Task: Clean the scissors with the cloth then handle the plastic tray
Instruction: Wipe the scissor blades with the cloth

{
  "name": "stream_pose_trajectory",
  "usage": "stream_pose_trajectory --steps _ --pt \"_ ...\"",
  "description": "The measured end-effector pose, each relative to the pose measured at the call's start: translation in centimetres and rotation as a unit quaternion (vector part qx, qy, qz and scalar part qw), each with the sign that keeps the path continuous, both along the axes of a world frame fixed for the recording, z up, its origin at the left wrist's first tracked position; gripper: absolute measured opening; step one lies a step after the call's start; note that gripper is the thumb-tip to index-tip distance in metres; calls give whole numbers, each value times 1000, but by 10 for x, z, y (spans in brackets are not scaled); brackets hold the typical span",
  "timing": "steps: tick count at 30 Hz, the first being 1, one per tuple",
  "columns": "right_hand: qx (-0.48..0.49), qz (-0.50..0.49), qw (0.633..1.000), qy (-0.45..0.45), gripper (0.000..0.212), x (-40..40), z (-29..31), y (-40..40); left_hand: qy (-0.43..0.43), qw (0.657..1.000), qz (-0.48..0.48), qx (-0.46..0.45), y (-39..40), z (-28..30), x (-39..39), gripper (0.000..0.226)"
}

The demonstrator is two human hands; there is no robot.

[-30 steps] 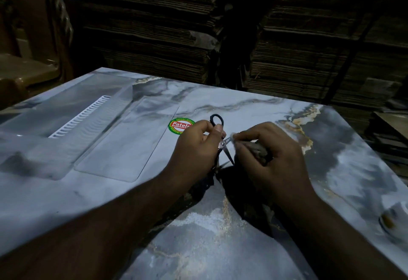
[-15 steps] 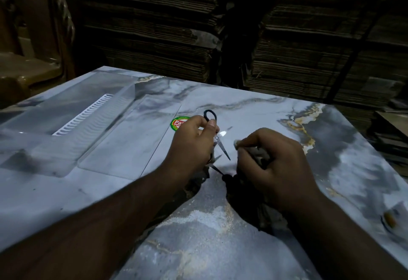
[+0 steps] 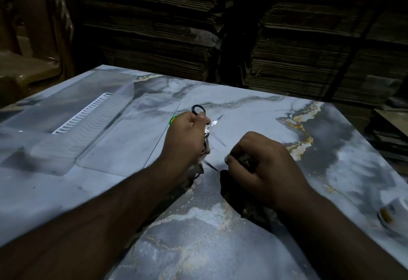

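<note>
The left hand point(image 3: 187, 134) is closing its grip on the opened scissors point(image 3: 210, 128) above the marble-patterned bench point(image 3: 276, 114), while the right hand point(image 3: 262, 164) is bunching the dark cloth point(image 3: 234, 182) just beside the blades, the clear plastic tray point(image 3: 72, 125) lying on the bench's left.

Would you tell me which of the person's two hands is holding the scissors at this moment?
The left hand grips the scissors, blades spread open beyond its fingers. The right hand holds only the bunched cloth, apart from the blades.
</note>
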State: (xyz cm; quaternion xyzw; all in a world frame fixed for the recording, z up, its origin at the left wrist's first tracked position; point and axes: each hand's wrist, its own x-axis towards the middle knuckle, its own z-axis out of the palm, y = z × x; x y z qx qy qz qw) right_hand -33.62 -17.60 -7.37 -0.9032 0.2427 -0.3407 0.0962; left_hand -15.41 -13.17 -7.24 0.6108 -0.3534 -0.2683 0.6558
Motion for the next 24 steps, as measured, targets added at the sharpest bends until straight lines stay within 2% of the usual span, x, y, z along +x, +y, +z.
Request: stream_pose_trajectory --steps 5,8,11,15,18,22,24 --pt "-21 -17 995 -92 4 -1 8 3 -72 997 -22 -26 3 -5 -8 29" --pt "-35 -6 996 -85 13 4 3 2 -91 994 -63 -22 2 -7 -11 29" --pt "-27 -8 995 -91 12 4 -1 -1 -88 990 -104 -29 4 -9 -12 29" --pt "19 -92 988 -120 14 -1 1 -9 -91 992 -87 -32 5 -6 -13 35" --pt "21 -102 983 -150 10 -3 6 -6 -110 991 -68 -30 5 -5 -13 35" --pt "-16 -39 993 -110 9 6 4 4 -154 984 -86 -31 8 -9 -12 31" --pt "-7 -61 993 -98 10 7 1 -1 -183 978 -93 -26 10 -8 -11 29"
